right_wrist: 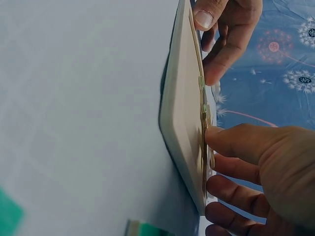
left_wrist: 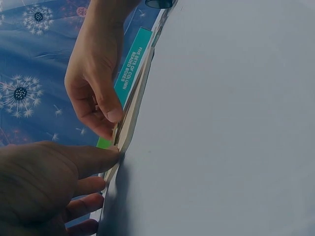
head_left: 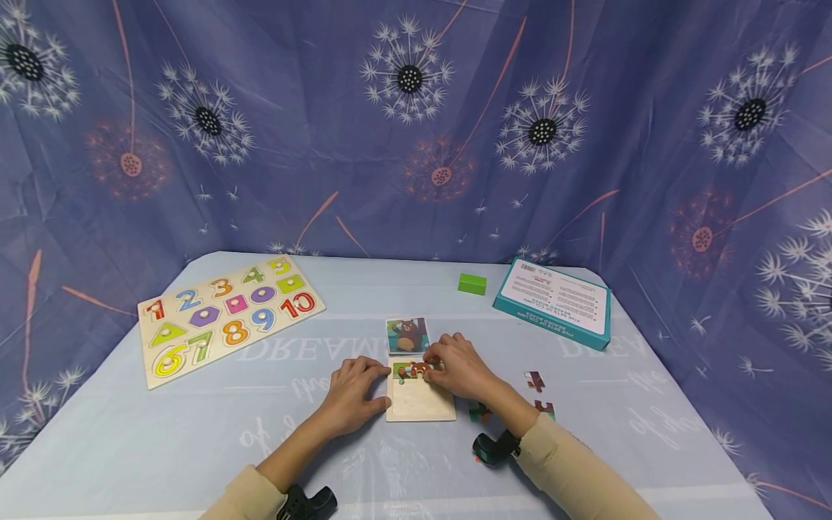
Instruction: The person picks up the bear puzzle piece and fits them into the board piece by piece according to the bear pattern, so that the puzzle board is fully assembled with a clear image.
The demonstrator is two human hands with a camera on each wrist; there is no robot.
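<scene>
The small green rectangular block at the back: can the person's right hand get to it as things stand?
Probably yes: the right hand is at the pale wooden puzzle tray, and only whitish tablecloth shows between that hand and the green block, so nothing seems in the way.

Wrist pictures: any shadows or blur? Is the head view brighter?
Left wrist: dim, with a shadow beside the pale wooden puzzle tray; right wrist: also dim, a green patch lower left blurred beyond naming; head: brighter, the teal rectangular box title readable.
</scene>
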